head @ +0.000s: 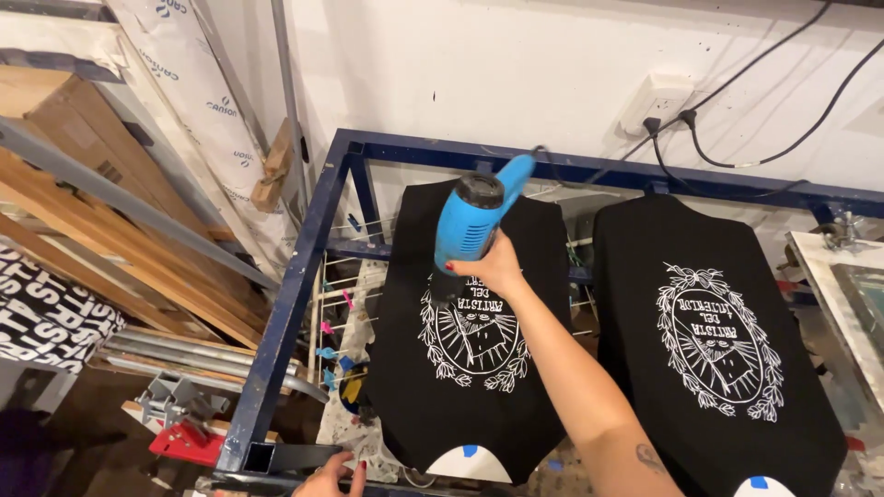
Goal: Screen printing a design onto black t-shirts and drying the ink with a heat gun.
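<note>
Heat gun [471, 221], blue with a black nozzle end, sits in my right hand [488, 265]; fingers closed round the grip, nozzle tipped down toward the white oval print [474, 339] on the left black shirt [460, 387]. I hold it just above the cloth, not touching, so the air lands on the ink rather than the fabric edge. Its cord runs back over the blue steel frame [285, 313] toward the wall socket [656, 101].

Left hand [333, 477] low at the picture's bottom edge, fingers resting on the frame's near bar, holding nothing that I can see; it reads as a brace.

Shirt is pulled flat over a platen, which keeps the print taut and level. Second black shirt [718, 368], same print, lies on the neighbouring platen to the right, well clear of the gun. Timber and boards are stacked at left.
</note>
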